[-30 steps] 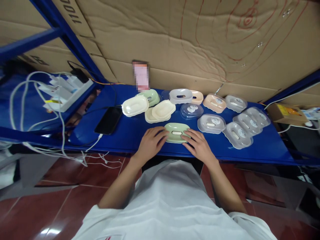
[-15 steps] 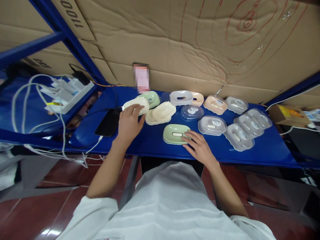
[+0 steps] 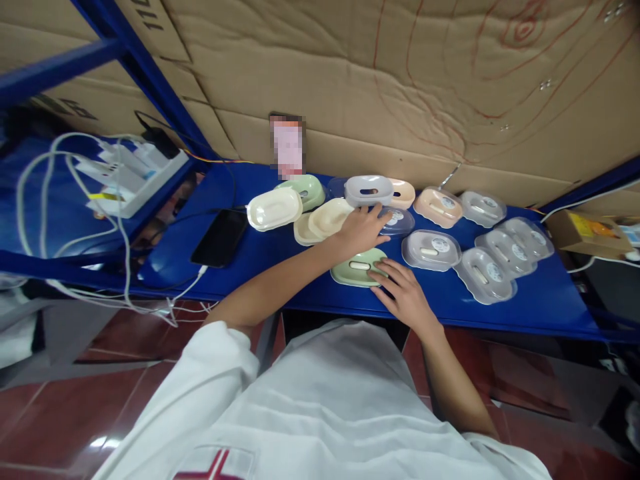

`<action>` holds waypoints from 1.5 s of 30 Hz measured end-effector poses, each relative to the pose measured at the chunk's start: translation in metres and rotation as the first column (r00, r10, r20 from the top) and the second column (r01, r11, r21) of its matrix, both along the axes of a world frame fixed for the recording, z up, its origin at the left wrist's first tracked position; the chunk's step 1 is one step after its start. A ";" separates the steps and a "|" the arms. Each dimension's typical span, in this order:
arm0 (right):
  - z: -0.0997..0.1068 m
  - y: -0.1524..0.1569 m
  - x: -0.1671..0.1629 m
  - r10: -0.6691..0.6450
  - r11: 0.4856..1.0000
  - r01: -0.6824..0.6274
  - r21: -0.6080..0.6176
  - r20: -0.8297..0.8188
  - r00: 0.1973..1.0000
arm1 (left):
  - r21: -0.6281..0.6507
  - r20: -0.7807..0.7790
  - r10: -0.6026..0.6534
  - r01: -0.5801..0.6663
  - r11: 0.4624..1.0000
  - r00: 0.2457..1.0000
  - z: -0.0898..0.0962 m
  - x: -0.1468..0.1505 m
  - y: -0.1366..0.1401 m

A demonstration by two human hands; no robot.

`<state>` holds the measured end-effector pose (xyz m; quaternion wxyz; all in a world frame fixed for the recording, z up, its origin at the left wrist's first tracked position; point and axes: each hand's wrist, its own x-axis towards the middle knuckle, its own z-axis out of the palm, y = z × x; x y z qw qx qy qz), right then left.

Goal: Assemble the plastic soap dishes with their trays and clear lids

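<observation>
We are resting our right hand (image 3: pixel 404 293), fingers loosely spread, on the green dish (image 3: pixel 345 271) near the front of the bench (image 3: pixel 550 300), our left hand (image 3: pixel 363 232) covering part of a clear lid (image 3: pixel 403 224), whether gripping we cannot tell

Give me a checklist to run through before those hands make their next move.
1. Right hand touching the front green dish: ok, fingers rest on its right end.
2. Green dish flat on the blue table: ok.
3. Pale insert lying in the green dish's middle: ok.
4. Clear lid on the green dish: not ok, it lies apart, behind the dish.
5. Left hand gripping the clear lid: cannot tell; fingers reach its left edge.
6. Black phone away from both hands: ok.
</observation>
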<state>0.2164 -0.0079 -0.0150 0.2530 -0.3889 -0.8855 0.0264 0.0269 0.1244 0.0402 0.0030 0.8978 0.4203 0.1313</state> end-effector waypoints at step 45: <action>0.001 -0.002 -0.002 0.035 0.998 -0.036 -0.056 -0.026 0.999 | -0.013 0.543 -0.019 0.031 0.999 0.839 -0.069 -0.105 -0.122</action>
